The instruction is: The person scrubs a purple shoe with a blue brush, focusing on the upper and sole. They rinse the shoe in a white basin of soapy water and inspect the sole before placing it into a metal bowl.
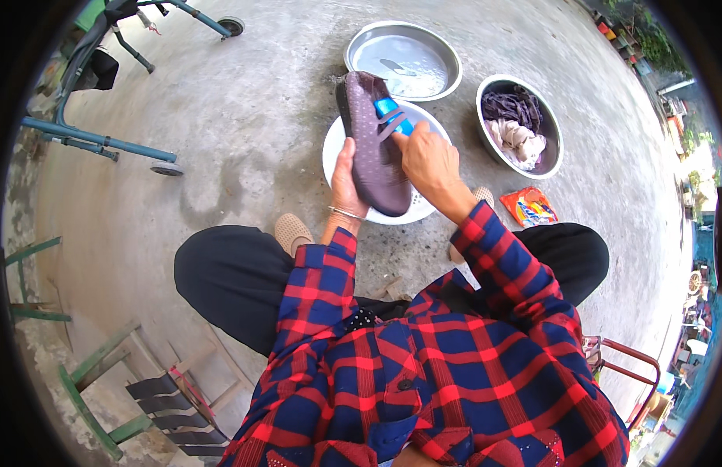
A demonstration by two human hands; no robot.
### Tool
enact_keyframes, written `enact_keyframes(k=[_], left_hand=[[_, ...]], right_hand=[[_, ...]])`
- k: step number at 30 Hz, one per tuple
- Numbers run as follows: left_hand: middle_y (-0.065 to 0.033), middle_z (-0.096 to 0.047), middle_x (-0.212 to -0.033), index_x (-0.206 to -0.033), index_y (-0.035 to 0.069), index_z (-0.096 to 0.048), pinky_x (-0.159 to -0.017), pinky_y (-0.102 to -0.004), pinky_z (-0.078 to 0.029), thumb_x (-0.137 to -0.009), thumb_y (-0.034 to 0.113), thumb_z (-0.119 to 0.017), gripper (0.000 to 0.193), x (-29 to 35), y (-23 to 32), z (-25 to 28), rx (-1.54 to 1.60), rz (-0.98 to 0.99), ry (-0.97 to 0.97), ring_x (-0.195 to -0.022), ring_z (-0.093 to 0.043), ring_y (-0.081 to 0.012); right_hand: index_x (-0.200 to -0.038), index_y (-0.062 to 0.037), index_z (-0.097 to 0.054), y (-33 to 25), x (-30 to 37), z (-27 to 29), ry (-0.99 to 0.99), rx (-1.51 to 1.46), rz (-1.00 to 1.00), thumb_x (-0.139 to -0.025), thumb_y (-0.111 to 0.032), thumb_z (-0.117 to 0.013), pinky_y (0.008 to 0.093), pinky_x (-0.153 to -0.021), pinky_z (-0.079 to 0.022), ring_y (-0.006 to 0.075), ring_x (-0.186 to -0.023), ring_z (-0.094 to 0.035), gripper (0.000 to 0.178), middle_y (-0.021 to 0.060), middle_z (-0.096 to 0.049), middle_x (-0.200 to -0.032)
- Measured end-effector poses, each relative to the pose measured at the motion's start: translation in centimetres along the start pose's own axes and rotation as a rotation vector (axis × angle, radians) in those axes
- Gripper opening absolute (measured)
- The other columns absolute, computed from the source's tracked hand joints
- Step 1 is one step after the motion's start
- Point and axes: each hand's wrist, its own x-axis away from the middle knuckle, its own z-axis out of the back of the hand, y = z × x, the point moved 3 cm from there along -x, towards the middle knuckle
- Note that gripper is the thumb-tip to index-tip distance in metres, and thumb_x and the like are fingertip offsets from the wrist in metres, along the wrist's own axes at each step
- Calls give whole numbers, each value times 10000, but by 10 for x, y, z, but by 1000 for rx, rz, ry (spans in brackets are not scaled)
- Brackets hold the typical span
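Note:
A dark purple-brown shoe [369, 144] with small pale dots and a strap is held up over a white basin with holes [435, 124]. My left hand [347, 183] grips it low on its left side, fingers behind it. At the strap, my right hand [433, 165] is closed on a bright blue brush [392, 114], which lies against the shoe's opening. Its bristles are hidden, so I know it only by its blue back. A wide metal basin [352, 53] with water stands just beyond.
To the right, a smaller metal basin [558, 156] holds dark and pale wet cloths. An orange packet [530, 207] lies beside my right knee. A blue wheeled metal frame [104, 140] stands far left, and a green chair frame [104, 373] near left. The concrete floor has damp patches.

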Motion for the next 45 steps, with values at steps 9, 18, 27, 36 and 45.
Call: enact_keyframes(k=[9, 18, 27, 36, 45], left_hand=[[-87, -617, -1235, -1313, 86, -527, -994, -386, -471, -1016, 461, -420, 490, -6, 2, 6, 129, 89, -65, -1121, -599, -219], [-79, -637, -1179, -1259, 23, -557, -945, -352, -486, -997, 391, -504, 455, 6, 0, -17, -108, 1, 20, -1055, -621, -199], [-149, -440, -1441, -1414, 13, -407, -1073, -640, -296, -940, 279, -498, 550, -9, -1, 35, 126, 404, -322, -1318, -384, -438], [-371, -237, -1494, -1510, -16, -183, -1031, -589, -418, -921, 619, -378, 889, 1, 12, -3, 237, 663, -458, -1334, -310, -580], [-214, -532, -1341, -1379, -95, -400, -1042, -446, -470, -897, 88, -536, 533, 7, -11, 10, 192, 424, -266, -1179, -592, -296]], right_hand=[[-976, -33, -600, -14, 5, -11, -248, -164, 319, -915, -129, -470, 507, -620, -483, 434, -733, -620, 173, 258, -559, -831], [-859, 112, -570, 16, -20, -13, 2, -157, -50, -925, -342, -568, 551, -688, -489, 505, -784, -624, 459, 334, -636, -801], [-952, -21, -573, 17, -24, 19, -167, -472, 266, -809, -364, -710, 408, -613, -468, 307, -668, -634, 396, 143, -611, -695], [-961, -97, -601, 18, -25, 74, -442, -169, 621, -731, -291, -751, 425, -599, -468, 352, -672, -633, 336, 140, -612, -682], [-910, -96, -631, 38, -30, 99, -396, 52, 691, -673, -179, -805, 388, -628, -504, 280, -742, -686, 306, 86, -685, -737]])
